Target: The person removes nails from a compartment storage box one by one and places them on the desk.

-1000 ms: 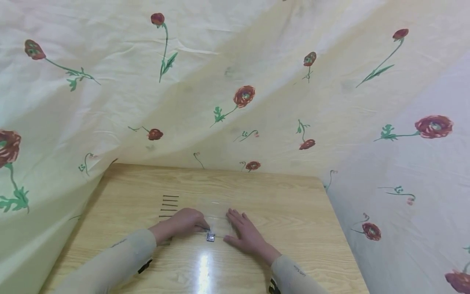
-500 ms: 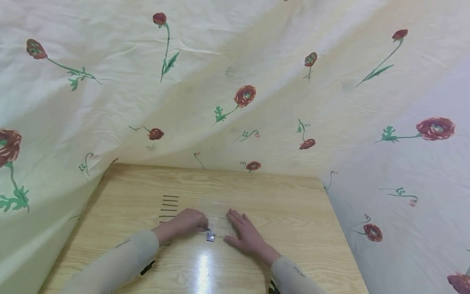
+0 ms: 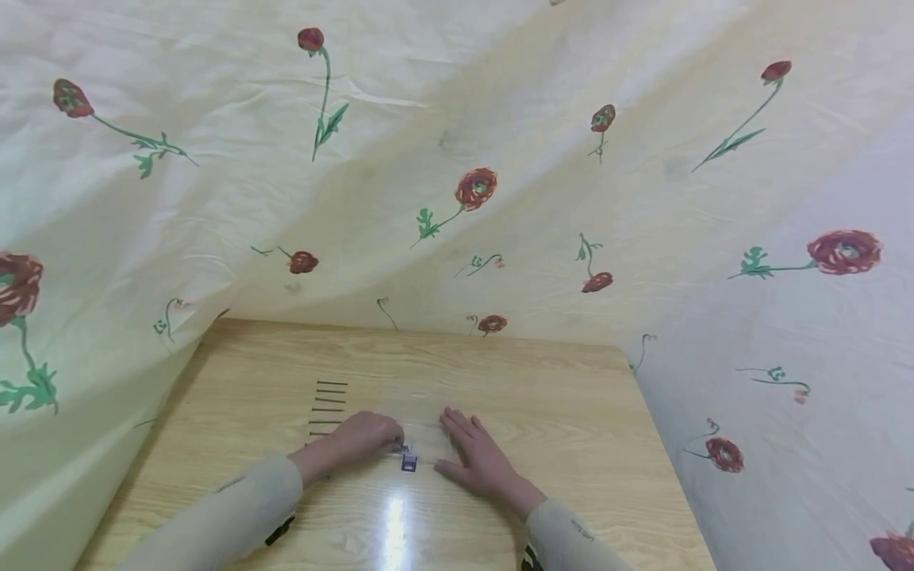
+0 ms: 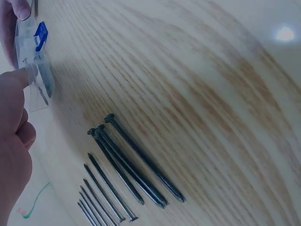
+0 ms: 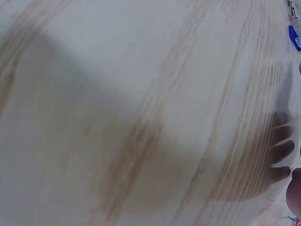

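A clear plastic box (image 3: pixel 416 406) with a blue latch (image 4: pixel 41 36) lies on the table in front of the person. My left hand (image 3: pixel 360 438) is at the box's near left corner, fingers bent, fingertips beside the latch. Through the clear wall, dark slender pieces (image 4: pixel 43 81) like nails show close to those fingertips; I cannot tell whether the fingers pinch one. On the box's right side rests my right hand (image 3: pixel 481 458), its fingers straight and spread. In the right wrist view only the latch (image 5: pixel 294 37) and a bit of that hand show at the edge.
Left of the box, several dark nails (image 4: pixel 138 160) lie in a row on the wooden table (image 3: pixel 557 412), sorted by size, partly hidden by the left forearm in the head view. A flower-print cloth (image 3: pixel 400 182) hangs behind and on both sides of the table.
My left fingertips shift slightly at the box's corner, and the dark piece seen at them a second ago is less visible. The latch looks bluer. My right hand stays in place.
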Tool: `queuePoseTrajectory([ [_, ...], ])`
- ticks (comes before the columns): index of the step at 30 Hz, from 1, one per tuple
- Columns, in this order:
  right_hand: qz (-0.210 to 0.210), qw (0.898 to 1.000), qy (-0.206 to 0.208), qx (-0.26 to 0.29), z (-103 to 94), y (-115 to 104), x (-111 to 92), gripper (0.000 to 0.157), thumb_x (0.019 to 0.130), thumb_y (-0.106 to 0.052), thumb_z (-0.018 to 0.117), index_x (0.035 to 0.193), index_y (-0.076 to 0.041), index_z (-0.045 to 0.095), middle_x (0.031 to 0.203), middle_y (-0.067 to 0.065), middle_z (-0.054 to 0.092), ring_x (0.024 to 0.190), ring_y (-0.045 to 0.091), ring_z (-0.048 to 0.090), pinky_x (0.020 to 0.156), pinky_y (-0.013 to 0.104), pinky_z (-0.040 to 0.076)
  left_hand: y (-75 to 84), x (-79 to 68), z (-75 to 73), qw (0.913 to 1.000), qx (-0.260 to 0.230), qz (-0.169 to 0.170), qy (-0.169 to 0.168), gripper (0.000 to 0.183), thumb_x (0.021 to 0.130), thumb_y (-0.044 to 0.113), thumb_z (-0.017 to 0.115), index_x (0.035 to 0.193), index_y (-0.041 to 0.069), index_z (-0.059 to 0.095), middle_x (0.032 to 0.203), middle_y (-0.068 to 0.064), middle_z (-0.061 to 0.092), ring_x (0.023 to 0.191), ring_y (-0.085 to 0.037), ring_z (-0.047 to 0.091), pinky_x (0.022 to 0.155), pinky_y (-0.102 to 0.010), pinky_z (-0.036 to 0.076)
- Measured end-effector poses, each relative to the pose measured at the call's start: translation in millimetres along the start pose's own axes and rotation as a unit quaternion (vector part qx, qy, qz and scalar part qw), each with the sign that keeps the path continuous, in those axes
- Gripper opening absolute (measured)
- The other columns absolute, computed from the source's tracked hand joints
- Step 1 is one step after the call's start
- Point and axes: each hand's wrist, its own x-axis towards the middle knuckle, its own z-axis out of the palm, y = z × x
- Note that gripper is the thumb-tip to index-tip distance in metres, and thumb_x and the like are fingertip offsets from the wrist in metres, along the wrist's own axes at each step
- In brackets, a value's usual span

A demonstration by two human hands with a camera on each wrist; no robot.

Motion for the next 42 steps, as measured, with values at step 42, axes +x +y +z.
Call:
queuePoseTrajectory([
  [42,0.002,1.0,-0.015,0.009,-1.6,-2,1,0.087,0.102,-0.057,0.064,0.168,-0.011,0.031,0.176,0.009,0.025,0.162,0.028,0.025,0.132,0.052,0.015,-3.6,-133.5,-5.7,0.9948,-0.011,-0.085,0.056,0.018,0.085,0.006,0.082,0.084,0.023,0.077,0.081,0.017,0.07,0.072,0.004,0.06,0.065,-0.025,0.058],
])
